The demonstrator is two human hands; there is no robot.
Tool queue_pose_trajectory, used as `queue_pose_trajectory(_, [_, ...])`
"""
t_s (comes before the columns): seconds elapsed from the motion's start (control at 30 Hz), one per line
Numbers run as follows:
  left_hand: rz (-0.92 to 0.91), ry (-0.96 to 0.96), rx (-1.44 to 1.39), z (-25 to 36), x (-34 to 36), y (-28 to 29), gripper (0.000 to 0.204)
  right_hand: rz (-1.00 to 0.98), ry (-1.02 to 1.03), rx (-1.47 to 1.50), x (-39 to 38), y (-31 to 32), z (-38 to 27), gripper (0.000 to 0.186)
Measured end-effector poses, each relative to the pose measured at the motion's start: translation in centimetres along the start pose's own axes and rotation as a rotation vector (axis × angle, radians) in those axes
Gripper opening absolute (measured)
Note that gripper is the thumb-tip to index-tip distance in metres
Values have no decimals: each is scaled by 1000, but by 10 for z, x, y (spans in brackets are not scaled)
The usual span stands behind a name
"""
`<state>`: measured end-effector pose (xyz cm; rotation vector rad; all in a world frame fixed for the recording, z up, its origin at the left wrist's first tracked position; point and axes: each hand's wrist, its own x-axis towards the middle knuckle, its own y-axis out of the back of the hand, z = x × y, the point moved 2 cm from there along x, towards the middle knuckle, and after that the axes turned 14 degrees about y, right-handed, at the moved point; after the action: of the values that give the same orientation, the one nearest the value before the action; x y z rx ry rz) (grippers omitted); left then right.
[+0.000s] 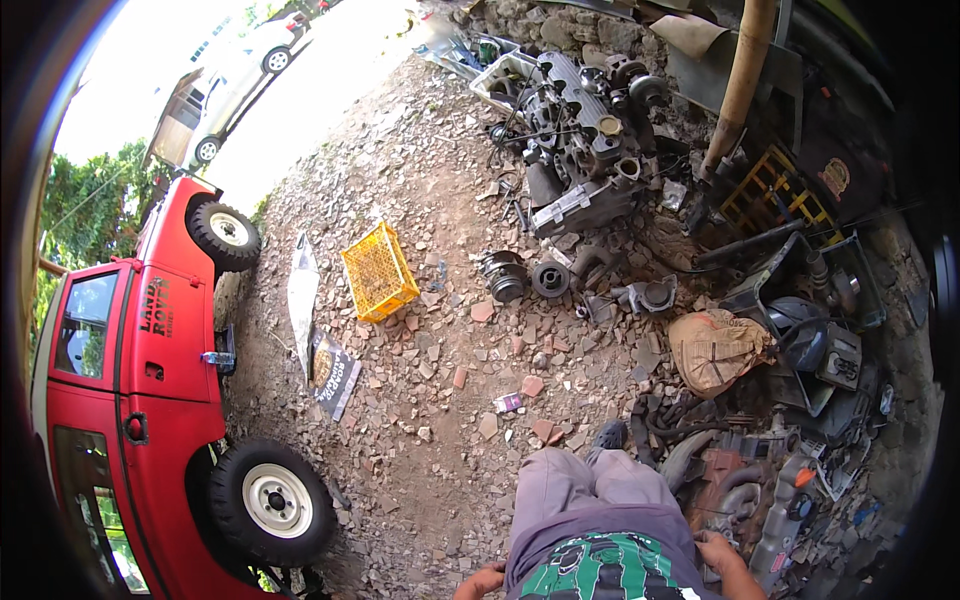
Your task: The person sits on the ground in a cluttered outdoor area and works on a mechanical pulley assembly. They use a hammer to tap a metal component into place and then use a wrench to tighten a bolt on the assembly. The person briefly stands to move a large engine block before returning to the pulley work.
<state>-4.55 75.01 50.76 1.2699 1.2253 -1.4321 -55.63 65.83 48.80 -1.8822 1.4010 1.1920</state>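
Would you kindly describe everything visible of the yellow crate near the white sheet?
The yellow crate looks like plastic, with lattice walls. It sits on the stony ground, turned at an angle; whether upright or upside down is unclear. The white sheet lies apart to its left. The left hand and right hand are away from it.

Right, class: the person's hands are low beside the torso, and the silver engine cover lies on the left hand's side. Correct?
Wrong side: the head view shows the silver engine cover lying on the side of the right hand. The rest stands.
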Motion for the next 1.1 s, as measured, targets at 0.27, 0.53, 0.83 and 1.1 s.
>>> queue_pose_trajectory(0.27, [79,-14,-43,94,-20,48,49,-7,-194,70,-6,-39,26,34])
queue_pose_trajectory(0.53, [-5,-285,-115,141,26,152,54,41,-181,24,38,-73,-139,34])
queue_pose_trajectory(0.83, [-31,-16,524,253,-33,198,53,76,-130,35,72,-93,-250,35])
queue_pose_trajectory(1.1, [-114,31,403,248,-3,219,49,58,-143,23,84,-93,-275,35])
